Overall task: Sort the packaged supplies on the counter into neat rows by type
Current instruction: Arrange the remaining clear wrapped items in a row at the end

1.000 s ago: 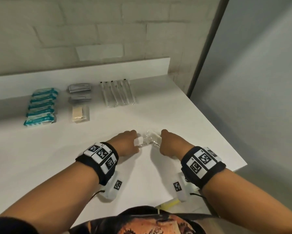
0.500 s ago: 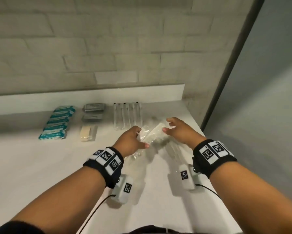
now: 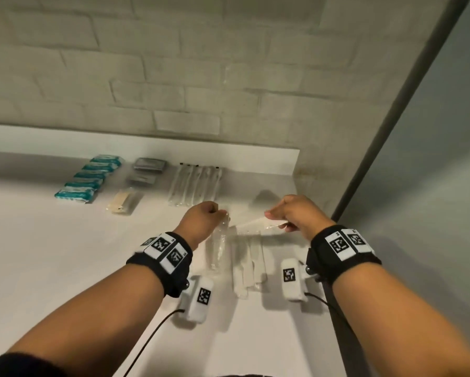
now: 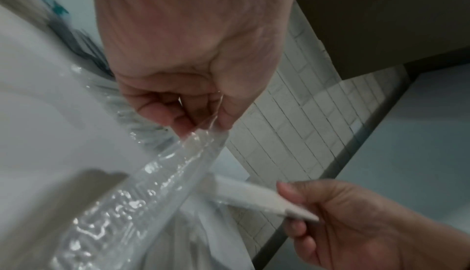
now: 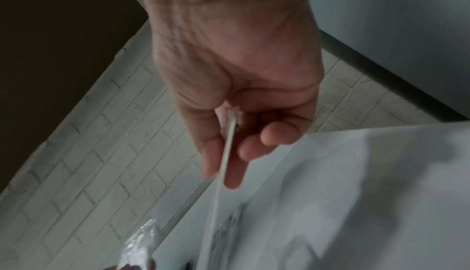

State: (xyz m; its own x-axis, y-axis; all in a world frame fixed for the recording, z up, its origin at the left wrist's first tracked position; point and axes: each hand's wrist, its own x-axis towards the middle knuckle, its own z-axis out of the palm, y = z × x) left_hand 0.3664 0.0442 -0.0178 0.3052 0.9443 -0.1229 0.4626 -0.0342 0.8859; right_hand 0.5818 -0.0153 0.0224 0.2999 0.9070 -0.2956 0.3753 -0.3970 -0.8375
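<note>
My left hand (image 3: 217, 213) pinches the top end of a long clear crinkled packet (image 3: 218, 248), which hangs down above the white counter (image 3: 51, 254). In the left wrist view the thumb and fingers of my left hand (image 4: 203, 125) close on that clear packet (image 4: 152, 184). My right hand (image 3: 276, 217) pinches a flat white packet (image 3: 255, 227) and holds it level, its far end close to the left hand. The right wrist view shows my right hand (image 5: 226, 166) with this white packet (image 5: 227, 149) edge-on. More pale long packets (image 3: 248, 268) show below the hands.
Along the back of the counter lie rows: teal packets (image 3: 89, 178), grey packets (image 3: 148, 170), one beige packet (image 3: 123, 204) and long clear packets with black tips (image 3: 195, 186). The counter's right edge (image 3: 331, 295) runs under my right wrist, beside a grey wall panel.
Both hands rose from the counter's front and moved toward the back. They have drawn apart, each now holding its own packet. The view tilted upward.
</note>
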